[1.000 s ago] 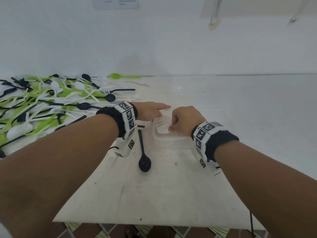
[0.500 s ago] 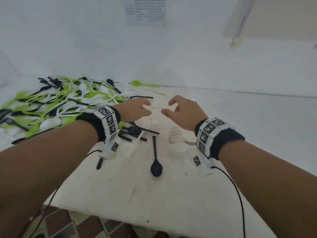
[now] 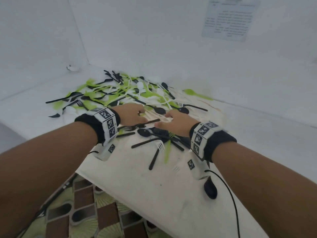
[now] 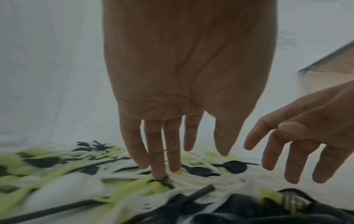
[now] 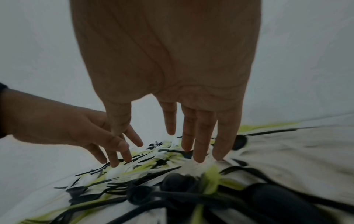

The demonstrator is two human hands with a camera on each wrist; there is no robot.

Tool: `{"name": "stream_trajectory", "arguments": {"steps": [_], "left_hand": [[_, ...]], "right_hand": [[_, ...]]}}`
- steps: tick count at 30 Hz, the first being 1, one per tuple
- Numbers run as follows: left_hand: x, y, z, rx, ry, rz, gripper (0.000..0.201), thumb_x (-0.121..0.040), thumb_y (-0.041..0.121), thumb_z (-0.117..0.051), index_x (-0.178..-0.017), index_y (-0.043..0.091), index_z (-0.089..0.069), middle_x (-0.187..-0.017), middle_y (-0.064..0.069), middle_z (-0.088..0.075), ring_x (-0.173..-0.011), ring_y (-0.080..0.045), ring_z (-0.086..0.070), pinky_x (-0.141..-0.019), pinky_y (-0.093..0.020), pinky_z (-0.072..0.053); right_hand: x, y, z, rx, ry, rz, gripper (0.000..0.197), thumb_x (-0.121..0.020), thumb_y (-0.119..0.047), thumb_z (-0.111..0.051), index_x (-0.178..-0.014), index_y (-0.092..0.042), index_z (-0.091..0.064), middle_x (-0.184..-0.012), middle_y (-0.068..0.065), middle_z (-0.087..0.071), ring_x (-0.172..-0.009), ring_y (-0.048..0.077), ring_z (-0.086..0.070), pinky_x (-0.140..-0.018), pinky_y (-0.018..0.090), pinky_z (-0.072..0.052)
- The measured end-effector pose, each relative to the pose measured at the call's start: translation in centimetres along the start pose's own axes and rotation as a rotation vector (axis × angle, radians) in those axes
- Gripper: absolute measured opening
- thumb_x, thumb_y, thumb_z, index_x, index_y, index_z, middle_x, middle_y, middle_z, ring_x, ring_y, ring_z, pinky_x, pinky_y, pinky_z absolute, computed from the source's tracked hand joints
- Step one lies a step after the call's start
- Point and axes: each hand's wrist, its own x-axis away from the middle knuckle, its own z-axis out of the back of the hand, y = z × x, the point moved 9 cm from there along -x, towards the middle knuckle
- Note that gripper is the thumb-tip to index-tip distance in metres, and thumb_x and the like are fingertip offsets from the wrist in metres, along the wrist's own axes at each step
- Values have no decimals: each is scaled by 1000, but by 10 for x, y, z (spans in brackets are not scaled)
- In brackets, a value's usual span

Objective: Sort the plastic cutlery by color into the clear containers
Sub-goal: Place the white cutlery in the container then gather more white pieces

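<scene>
A heap of plastic cutlery (image 3: 130, 95) lies on the white table (image 3: 137, 194), spreading from the far left corner by the wall toward the middle; it mixes three colours, lime green, white and black, in forks and spoons tangled over one another; the far part of the heap is mostly green and white with thin black handles across it, while the near edge holds a knot of black spoons and forks (image 3: 154, 134) with one green piece (image 3: 167, 152) and a white fork (image 3: 160, 146) among them; a single black spoon (image 3: 210, 188) lies apart, nearer the table's front edge, just below the right wrist band; one green spoon (image 3: 197, 95) lies at the far right of the heap, close to the wall.

Both hands reach palm down into the near side of the heap, side by side and a little apart; the left hand (image 3: 132, 114) has its fingers (image 4: 159, 159) straight and slightly spread, the middle tips touching white and green pieces, holding nothing; the right hand (image 3: 176, 123) likewise has its fingers (image 5: 199, 144) stretched out and loosely parted, their tips resting on white pieces, with nothing gripped.

A printed sheet of paper (image 3: 228, 19) is stuck on the wall at the upper right; patterned floor tiles (image 3: 82, 217) show below the table's front edge.
</scene>
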Motion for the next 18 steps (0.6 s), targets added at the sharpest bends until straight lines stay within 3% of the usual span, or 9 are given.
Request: {"name": "stream_trajectory", "arguments": {"steps": [3,5,10,15,18], "left_hand": [[4,-54,2,40,-10,58,53,-100,54,-53,-145,26,-49,-137,-1,-60,-120,-22,-57,-106,-38,-45],[7,-95,6,69,0,95,51,-100,55,-54,-142,27,-51,-133,0,-62,-118,-21,-58,-105,-39,-46],[16,-189,24,84,70,142,43,-99,54,-54,-132,27,-58,-126,2,-65,-113,-20,-58,-101,-37,-46],[27,-273,27,126,63,191,38,-100,49,-55,-129,26,-60,-117,4,-64,-112,-19,-58,-102,-35,-45],[30,-317,25,147,67,211,33,-101,45,-55,-128,28,-61,-111,6,-62,-113,-19,-58,-103,-36,-44]], "right_hand": [[-28,-34,-20,25,-23,23,76,-88,-72,-58,-145,-23,-46,-146,3,-53,-130,24,-53,-101,36,-42],[-49,-61,-34,34,-42,34,74,-88,-72,-58,-143,-24,-47,-142,2,-56,-126,23,-55,-97,36,-44],[-100,-131,-67,73,-56,77,49,-96,-51,-58,-137,-24,-53,-136,2,-59,-121,23,-56,-96,34,-44],[-146,-191,-105,68,-94,97,43,-97,-48,-58,-133,-24,-56,-135,2,-60,-120,23,-57,-99,37,-47],[-167,-214,-120,67,-71,104,38,-97,-46,-58,-128,-26,-59,-127,1,-62,-110,21,-59,-90,34,-47]]}}
